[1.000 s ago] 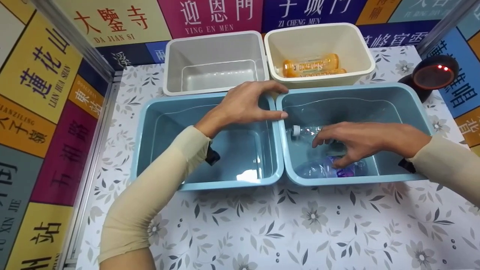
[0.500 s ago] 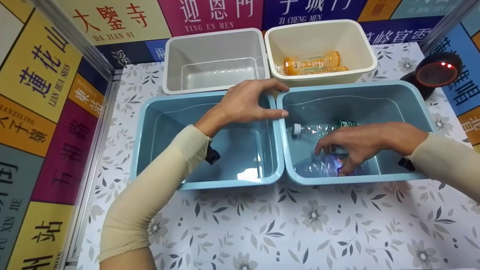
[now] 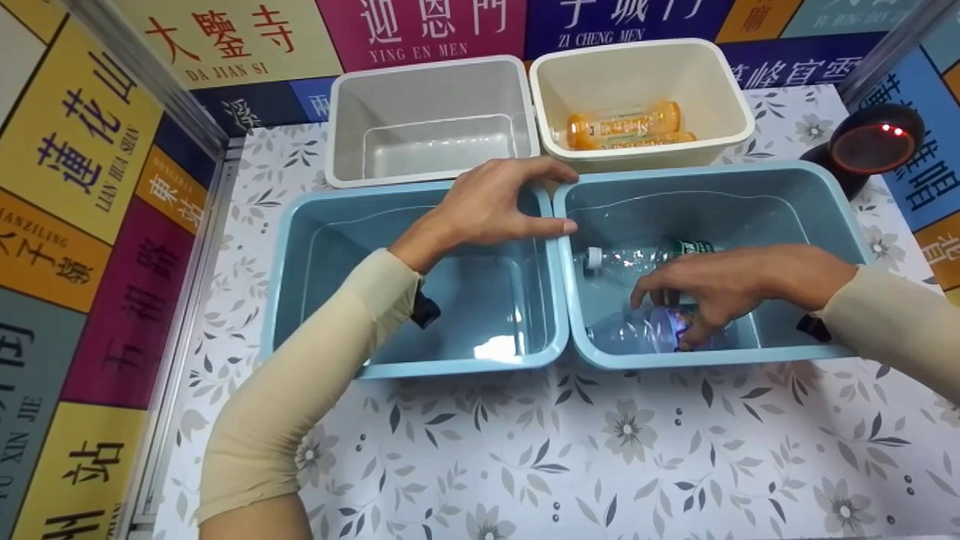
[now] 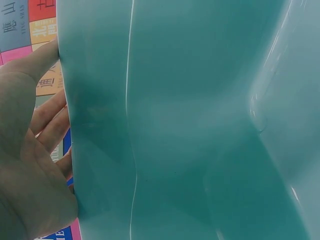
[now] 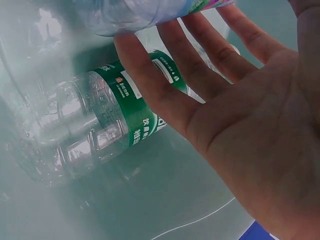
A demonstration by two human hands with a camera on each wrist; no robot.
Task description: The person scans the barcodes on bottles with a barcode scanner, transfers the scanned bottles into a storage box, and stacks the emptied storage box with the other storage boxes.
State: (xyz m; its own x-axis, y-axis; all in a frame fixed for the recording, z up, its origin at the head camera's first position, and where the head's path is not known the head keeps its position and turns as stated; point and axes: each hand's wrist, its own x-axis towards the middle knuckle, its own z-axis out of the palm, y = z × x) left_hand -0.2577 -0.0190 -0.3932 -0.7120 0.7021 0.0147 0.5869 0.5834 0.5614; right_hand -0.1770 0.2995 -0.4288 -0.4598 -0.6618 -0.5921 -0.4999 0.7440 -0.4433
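Note:
My right hand (image 3: 720, 289) reaches down into the right blue bin (image 3: 750, 359). It grips a clear plastic bottle with a purple label (image 3: 667, 328), thumb on the near side and fingers along the far side. In the right wrist view the fingertips disappear behind this bottle (image 5: 140, 12). Beside it lies a clear bottle with a green label (image 5: 132, 102) and a white cap; my right hand partly covers it in the head view. My left hand (image 3: 487, 202) rests with spread thumb and forefinger on the rims where the right bin meets the left blue bin (image 3: 450, 371).
Behind the blue bins stand a grey bin (image 3: 431, 180) and a cream bin (image 3: 716, 142) with orange bottles (image 3: 626, 126) inside. A black device with red lights (image 3: 874, 146) is at the back right. A flower-patterned cloth (image 3: 525, 450) covers the table; lettered panels surround it.
My right hand has shifted slightly right and closed in on the purple-label bottle, which has turned a little. More of the green label shows. The left hand has stayed put.

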